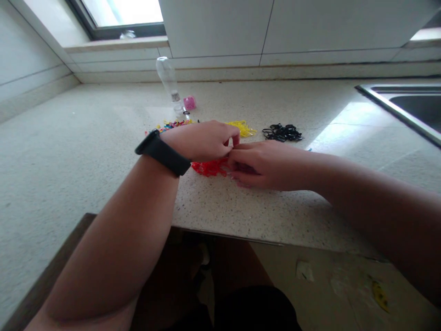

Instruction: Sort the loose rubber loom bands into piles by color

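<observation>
My left hand (206, 140), with a dark watch (161, 151) on its wrist, has thumb and forefinger brought together in a pinch. Curled fingers of my right hand (260, 163) meet it at the fingertips; whatever lies between them is too small to make out. Under the two hands sits a pile of red rubber bands (208, 168), partly covered. Just behind are yellow rubber bands (243, 128), and black rubber bands (282, 132) lie beyond my right hand. A mixed-colour heap of small bands (174, 125) shows past my left wrist, partly hidden.
A clear plastic bottle (168, 82) and a pink cap-like piece (189, 102) are farther back on the speckled counter (113, 115). One dark band (186, 112) lies near them. At the right is a metal sink (399, 99); the counter's front edge runs below my forearms.
</observation>
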A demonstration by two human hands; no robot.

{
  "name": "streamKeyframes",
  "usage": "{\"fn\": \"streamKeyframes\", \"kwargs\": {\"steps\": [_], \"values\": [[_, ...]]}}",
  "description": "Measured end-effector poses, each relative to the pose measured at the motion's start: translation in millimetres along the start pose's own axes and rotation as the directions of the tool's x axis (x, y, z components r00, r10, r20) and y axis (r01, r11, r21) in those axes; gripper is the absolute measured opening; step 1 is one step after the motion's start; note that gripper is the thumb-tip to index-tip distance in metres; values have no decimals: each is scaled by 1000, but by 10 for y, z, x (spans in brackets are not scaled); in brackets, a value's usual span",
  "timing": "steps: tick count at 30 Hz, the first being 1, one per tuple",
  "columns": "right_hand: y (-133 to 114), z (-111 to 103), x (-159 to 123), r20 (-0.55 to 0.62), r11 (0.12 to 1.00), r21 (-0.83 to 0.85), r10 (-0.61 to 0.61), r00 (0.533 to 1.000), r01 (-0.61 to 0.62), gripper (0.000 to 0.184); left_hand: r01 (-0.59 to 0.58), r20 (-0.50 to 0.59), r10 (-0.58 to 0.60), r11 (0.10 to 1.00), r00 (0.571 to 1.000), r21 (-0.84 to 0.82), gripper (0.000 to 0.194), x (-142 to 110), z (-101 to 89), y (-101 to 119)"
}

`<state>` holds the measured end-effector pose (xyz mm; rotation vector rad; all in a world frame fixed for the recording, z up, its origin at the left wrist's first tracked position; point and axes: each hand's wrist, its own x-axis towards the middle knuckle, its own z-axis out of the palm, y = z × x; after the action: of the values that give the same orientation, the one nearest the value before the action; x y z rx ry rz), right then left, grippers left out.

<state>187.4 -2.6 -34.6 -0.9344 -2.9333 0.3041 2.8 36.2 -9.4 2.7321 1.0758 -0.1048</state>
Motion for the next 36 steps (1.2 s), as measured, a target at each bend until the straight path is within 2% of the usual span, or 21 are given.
{"fn": "streamKeyframes", "kwargs": {"steps": [36], "values": [[-13, -8, 0, 14, 1000, 0, 11, 1000, -11, 14, -6, 5, 6, 1000, 1000, 3, 38, 1, 1, 0]]}}
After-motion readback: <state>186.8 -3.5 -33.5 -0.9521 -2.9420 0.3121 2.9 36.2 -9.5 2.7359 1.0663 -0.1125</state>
